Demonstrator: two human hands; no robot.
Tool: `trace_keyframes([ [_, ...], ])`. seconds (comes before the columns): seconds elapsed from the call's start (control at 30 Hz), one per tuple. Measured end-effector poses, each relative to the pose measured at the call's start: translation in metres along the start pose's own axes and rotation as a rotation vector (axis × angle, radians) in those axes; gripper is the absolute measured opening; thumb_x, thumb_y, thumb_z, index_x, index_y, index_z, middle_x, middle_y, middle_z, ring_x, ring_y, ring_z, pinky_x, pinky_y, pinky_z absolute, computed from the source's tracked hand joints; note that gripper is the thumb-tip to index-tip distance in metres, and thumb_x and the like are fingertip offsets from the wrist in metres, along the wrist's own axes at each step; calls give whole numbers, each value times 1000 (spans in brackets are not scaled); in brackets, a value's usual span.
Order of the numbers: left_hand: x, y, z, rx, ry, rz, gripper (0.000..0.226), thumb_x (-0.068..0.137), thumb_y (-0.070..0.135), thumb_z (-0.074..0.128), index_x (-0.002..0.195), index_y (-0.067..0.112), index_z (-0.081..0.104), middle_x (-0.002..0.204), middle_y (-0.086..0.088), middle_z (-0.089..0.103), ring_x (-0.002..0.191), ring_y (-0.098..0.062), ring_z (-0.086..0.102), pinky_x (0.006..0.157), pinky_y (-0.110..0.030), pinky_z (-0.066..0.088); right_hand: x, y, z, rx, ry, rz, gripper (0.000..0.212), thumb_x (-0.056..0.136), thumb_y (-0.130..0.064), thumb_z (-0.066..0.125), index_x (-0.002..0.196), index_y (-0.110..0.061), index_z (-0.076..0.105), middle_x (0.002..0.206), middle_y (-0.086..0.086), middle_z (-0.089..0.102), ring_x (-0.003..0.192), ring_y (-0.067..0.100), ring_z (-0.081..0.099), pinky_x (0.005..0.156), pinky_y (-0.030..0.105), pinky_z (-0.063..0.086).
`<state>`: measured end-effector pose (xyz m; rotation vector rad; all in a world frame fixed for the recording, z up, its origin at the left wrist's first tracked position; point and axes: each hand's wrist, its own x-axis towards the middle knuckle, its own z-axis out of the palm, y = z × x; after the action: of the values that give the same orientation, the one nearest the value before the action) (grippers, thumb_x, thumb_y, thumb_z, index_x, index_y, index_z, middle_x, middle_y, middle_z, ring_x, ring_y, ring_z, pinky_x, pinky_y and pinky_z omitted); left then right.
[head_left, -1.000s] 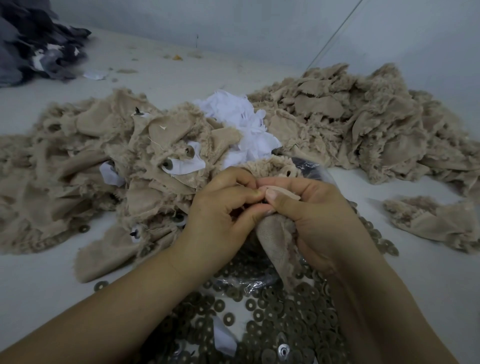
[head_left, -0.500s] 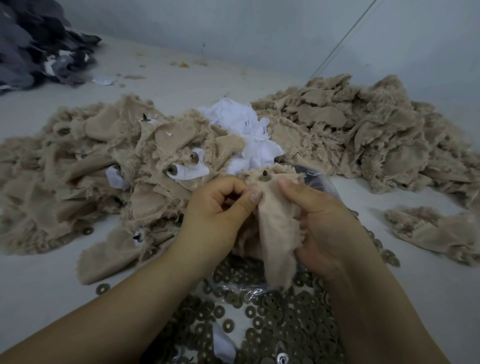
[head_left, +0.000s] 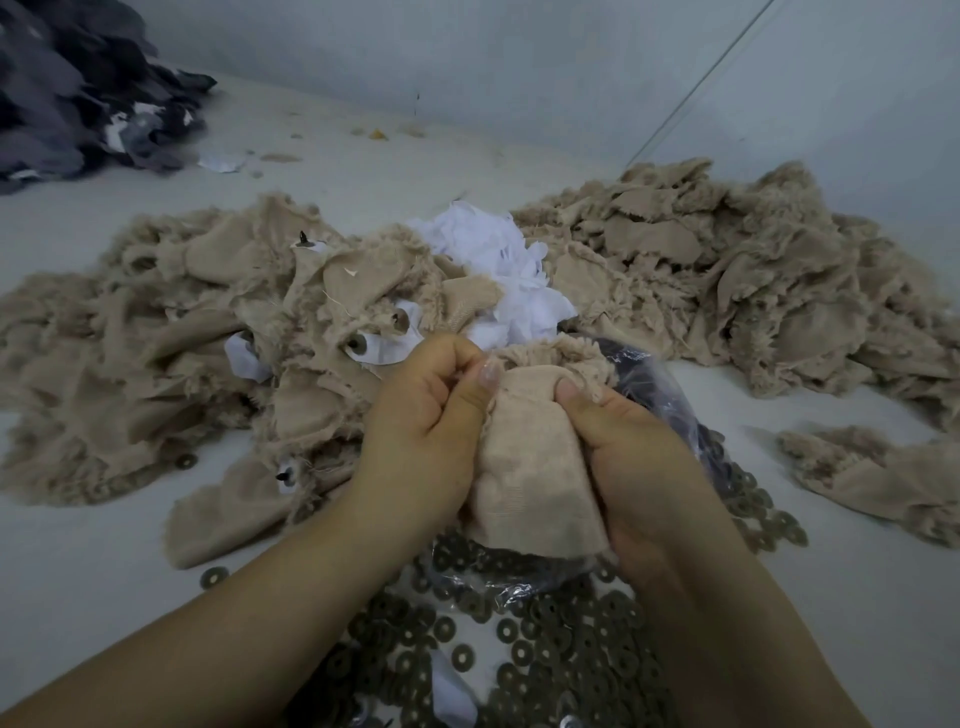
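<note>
Both hands clutch one beige plush fabric piece (head_left: 535, 467) above the washers (head_left: 545, 649): left hand (head_left: 426, 431) pinching its upper edge, right hand (head_left: 623, 457) curled round its side. A clear plastic bag (head_left: 649, 379) seemingly holds dark parts.

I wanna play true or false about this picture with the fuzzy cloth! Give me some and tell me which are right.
1. The left hand and right hand both hold the beige plush piece. True.
2. The washers under the hands are bright red. False: they are dull brownish grey.
3. White fabric scraps lie among the beige plush heaps. True.
4. The dark fabric pile is at the far right. False: it is at the far left.
</note>
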<state>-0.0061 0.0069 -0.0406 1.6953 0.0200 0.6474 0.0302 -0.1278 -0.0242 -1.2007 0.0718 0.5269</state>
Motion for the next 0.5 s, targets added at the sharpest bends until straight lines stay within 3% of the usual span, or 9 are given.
trace_keyframes([
  [0.13,1,0,-2,-72,-15,-96,30,100,12,52,71,16,57,54,14,52,51,0,45,49,-15,40,2,0,-2,-44,81,50,31,99,-31,58,111,-5,70,99,17,76,87,34,75,64,41,61],
  [0.23,2,1,-4,-131,-27,-103,34,100,17,54,66,15,56,53,11,51,49,-1,45,47,-16,39,-1,-2,-1,-12,-31,97,46,80,-40,73,105,-2,74,98,20,76,86,36,75,64,42,61],
  [0.3,0,2,-6,-179,-50,-106,36,95,31,63,65,12,59,52,6,52,49,-4,46,45,-18,40,-4,-3,1,13,-133,108,47,68,-33,79,100,1,76,100,23,75,86,36,75,66,41,61],
  [0.37,-2,0,-8,-177,-75,-123,40,84,42,75,69,7,63,53,-12,51,49,-16,46,45,-23,39,-4,-3,1,10,-153,112,45,67,-26,79,101,5,74,99,25,74,83,36,74,65,40,62],
  [0.43,-3,-2,-8,-196,-86,-183,39,71,40,80,71,3,65,54,-26,48,49,-21,42,47,-27,37,-3,-3,0,6,-140,128,46,70,-23,76,106,6,72,99,25,74,81,35,75,63,39,61],
  [0.5,-4,-3,-10,-250,-106,-253,28,65,33,79,65,8,68,51,-16,49,48,-19,44,45,-23,41,-3,-2,1,9,-136,145,41,77,-21,73,107,6,70,96,24,75,79,34,75,60,38,61],
])
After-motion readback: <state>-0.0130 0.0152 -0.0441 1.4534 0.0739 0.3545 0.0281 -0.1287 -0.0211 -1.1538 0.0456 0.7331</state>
